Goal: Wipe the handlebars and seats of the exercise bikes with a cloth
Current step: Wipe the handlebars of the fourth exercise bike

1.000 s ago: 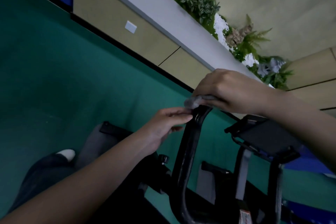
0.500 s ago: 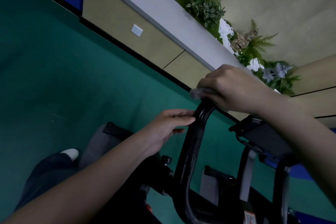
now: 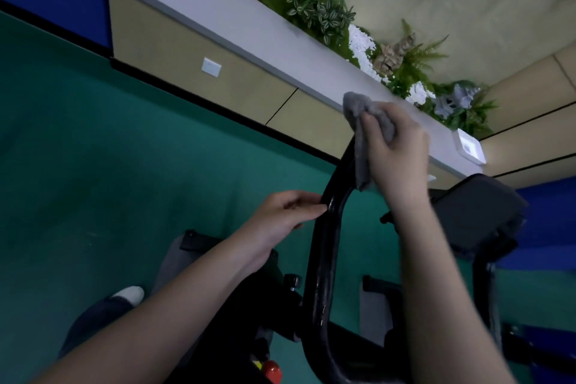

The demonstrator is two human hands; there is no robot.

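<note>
A black looped handlebar [image 3: 322,262] of an exercise bike rises through the middle of the view. My right hand [image 3: 396,150] grips a grey cloth [image 3: 361,131] bunched over the top end of the bar, the cloth hanging down its right side. My left hand [image 3: 285,218] sits lower on the bar's left side, fingertips touching the tube just below the cloth. The bike's black console [image 3: 480,215] stands to the right, partly behind my right forearm. No seat is in view.
Green floor [image 3: 109,181] spreads to the left. A beige low wall with a white ledge [image 3: 249,50] and a planter of plants [image 3: 321,12] runs behind the bike. A red knob [image 3: 271,371] sits low on the frame. My shoe [image 3: 129,294] shows at lower left.
My right hand has turned from lying over the bar's top to holding the cloth upright, so more cloth shows. The left hand stays on the bar. The view shifted and tilted.
</note>
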